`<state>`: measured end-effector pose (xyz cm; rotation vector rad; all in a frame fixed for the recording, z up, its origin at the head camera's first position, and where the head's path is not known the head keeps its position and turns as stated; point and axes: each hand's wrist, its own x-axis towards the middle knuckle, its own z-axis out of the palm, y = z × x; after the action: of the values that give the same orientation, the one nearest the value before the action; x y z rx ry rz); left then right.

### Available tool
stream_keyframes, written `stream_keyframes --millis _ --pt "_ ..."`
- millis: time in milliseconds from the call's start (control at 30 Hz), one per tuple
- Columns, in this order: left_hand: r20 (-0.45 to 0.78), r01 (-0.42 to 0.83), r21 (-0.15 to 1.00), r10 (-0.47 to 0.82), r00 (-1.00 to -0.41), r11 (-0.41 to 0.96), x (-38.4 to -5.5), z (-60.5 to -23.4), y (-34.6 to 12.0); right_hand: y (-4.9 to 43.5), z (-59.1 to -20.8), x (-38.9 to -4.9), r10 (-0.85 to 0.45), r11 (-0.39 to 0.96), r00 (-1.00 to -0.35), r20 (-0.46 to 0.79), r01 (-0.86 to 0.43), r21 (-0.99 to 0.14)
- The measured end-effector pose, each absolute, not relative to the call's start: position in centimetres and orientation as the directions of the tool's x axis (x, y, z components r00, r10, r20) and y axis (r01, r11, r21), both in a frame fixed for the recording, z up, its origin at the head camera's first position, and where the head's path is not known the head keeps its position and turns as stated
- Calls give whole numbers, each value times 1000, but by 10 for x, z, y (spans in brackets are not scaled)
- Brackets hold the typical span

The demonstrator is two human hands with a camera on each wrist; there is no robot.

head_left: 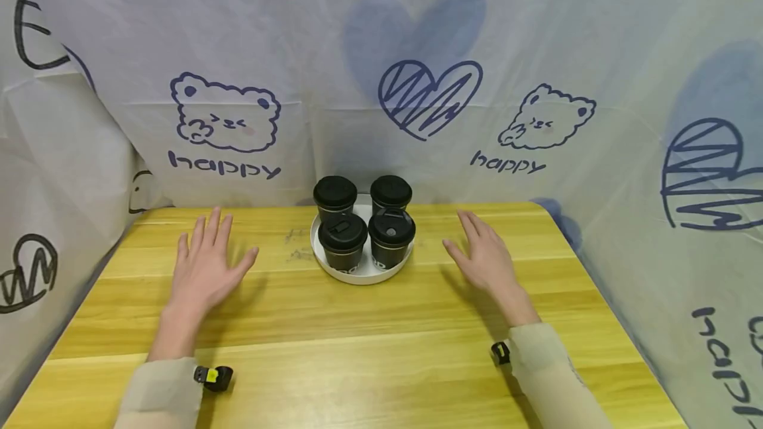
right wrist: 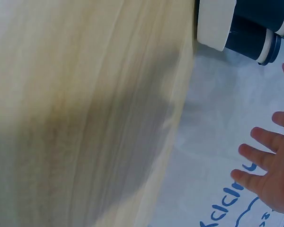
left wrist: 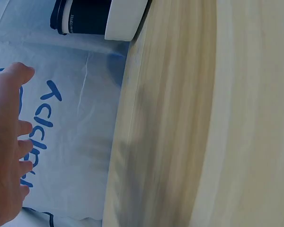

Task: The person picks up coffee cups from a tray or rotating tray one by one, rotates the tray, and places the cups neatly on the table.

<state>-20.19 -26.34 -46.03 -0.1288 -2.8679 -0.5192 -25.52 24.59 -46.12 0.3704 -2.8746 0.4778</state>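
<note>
Several black lidded coffee cups stand upright, grouped on a round white tray near the table's back edge. To the left of the tray, my left hand hovers over the table with fingers spread and nothing in it. On the other side, my right hand is held above the wood, its fingers extended and holding nothing. Both hands are apart from the tray. A cup and the tray's white side show at the top of the left wrist view. The right wrist view catches two cups.
A light wooden table spreads under both arms. Pale cloth printed with bears, hearts and lettering hangs behind the table and down its sides. Small black wrist cameras sit at the sleeve cuffs.
</note>
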Motion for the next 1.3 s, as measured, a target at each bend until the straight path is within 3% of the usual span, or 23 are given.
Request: stream_keyframes --millis 633,1300 --pt "381 204 358 57 -923 911 -221 -458 -236 218 -455 -254 -244 755 -905 347 -402 -518" --pt "356 244 368 107 -929 897 -251 -467 -196 186 -465 -251 -261 654 -925 276 -379 -654"
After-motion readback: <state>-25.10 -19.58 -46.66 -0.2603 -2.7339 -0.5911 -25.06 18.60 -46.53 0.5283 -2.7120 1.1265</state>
